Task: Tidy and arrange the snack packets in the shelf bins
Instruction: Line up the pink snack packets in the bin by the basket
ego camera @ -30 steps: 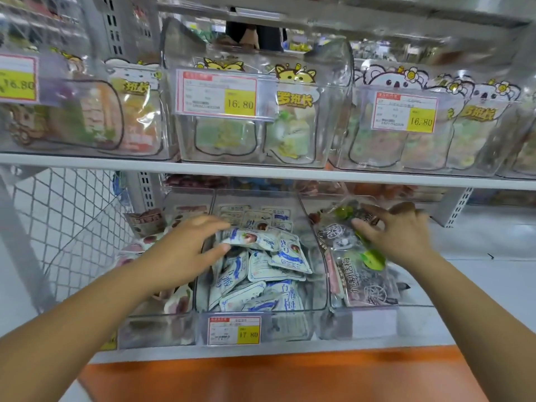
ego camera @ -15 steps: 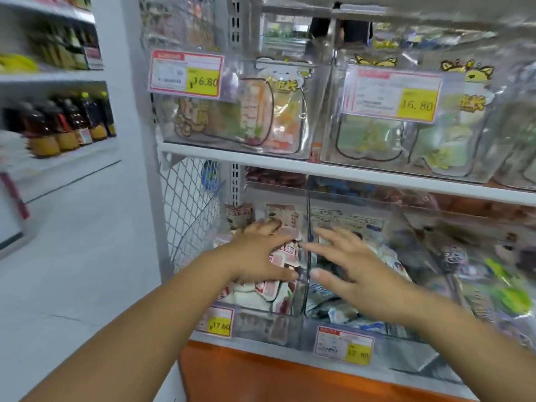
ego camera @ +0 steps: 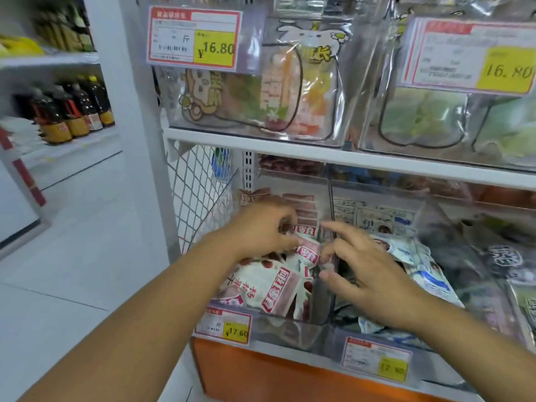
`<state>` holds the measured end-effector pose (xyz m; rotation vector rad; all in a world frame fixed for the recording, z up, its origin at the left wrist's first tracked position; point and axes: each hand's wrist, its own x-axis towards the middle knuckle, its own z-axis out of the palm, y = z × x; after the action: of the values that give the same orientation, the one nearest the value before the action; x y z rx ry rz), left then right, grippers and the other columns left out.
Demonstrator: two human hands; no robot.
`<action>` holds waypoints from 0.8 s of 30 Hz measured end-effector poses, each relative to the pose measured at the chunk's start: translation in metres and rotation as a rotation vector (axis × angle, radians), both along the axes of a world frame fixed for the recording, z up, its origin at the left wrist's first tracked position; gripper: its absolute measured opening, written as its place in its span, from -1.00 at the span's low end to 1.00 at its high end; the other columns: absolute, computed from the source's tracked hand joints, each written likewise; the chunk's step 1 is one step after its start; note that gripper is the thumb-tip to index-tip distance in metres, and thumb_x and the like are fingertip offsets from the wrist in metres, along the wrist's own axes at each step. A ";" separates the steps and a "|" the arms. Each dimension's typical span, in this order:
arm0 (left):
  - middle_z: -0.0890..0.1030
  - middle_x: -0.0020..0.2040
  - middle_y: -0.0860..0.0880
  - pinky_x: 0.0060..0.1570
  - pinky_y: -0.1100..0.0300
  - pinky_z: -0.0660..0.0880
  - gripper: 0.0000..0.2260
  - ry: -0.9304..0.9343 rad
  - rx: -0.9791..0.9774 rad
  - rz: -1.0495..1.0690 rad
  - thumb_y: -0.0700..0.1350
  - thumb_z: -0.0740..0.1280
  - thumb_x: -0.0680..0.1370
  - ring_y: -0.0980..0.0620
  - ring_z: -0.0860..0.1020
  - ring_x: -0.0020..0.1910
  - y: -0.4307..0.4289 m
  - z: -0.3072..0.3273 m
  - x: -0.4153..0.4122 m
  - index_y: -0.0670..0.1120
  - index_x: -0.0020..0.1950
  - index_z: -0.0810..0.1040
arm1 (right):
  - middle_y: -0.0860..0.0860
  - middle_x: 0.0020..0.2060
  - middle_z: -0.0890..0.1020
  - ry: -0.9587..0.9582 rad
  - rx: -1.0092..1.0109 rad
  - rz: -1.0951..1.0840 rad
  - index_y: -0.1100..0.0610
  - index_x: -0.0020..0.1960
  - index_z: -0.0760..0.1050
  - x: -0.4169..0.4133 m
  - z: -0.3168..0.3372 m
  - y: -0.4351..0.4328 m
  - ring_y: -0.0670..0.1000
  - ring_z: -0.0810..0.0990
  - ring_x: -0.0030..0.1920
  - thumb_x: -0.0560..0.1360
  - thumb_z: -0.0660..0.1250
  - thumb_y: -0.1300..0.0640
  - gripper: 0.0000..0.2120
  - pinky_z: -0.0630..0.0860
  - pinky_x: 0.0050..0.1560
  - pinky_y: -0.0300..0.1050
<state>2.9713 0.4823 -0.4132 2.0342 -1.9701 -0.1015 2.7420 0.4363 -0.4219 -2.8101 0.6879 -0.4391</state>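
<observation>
Both hands have moved to the shelf's (ego camera: 324, 355) left-end bin (ego camera: 290, 329), so tidying starts there. Left hand (ego camera: 261, 230) pinches a red packet (ego camera: 309, 252); right hand (ego camera: 374, 282) is spread, empty.

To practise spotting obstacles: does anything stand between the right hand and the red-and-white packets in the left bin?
Yes: the clear divider wall between the bins. The right hand is over the blue packets, its fingertips at the wall's top edge; the red-and-white packets lie beyond it. Nothing else visible.
</observation>
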 end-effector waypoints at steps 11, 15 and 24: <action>0.37 0.43 -0.09 0.19 -0.03 0.49 -0.35 -0.155 0.129 0.073 -0.15 0.49 0.42 -0.15 0.34 0.34 -0.002 -0.019 0.047 0.12 0.46 0.35 | -0.29 0.49 0.06 0.019 0.028 -0.010 -0.22 0.01 0.30 -0.002 0.000 0.000 -0.03 0.08 0.51 0.45 -0.04 -0.39 -0.67 0.03 0.50 0.08; 0.40 0.34 -0.01 0.03 0.04 0.58 -0.41 -0.007 0.029 0.075 -0.23 0.53 0.36 -0.08 0.47 0.21 0.004 -0.016 0.045 0.10 0.34 0.49 | -0.25 0.50 0.05 0.027 0.030 0.004 -0.20 0.01 0.30 -0.002 0.004 0.004 -0.13 -0.02 0.51 0.46 -0.03 -0.35 -0.70 -0.15 0.52 -0.04; 0.05 0.57 0.02 0.41 0.00 0.26 -0.57 -0.046 0.246 0.126 0.16 0.30 0.55 -0.14 0.22 0.46 0.025 -0.010 0.024 0.27 0.41 0.35 | -0.20 0.53 0.04 0.042 0.025 -0.016 -0.18 0.07 0.37 -0.001 0.009 0.011 -0.12 -0.01 0.53 0.54 0.08 -0.22 -0.80 -0.22 0.53 0.01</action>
<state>2.9952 0.5077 -0.4227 2.3280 -1.9322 -0.2848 2.7412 0.4477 -0.4128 -2.7991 0.7203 -0.3725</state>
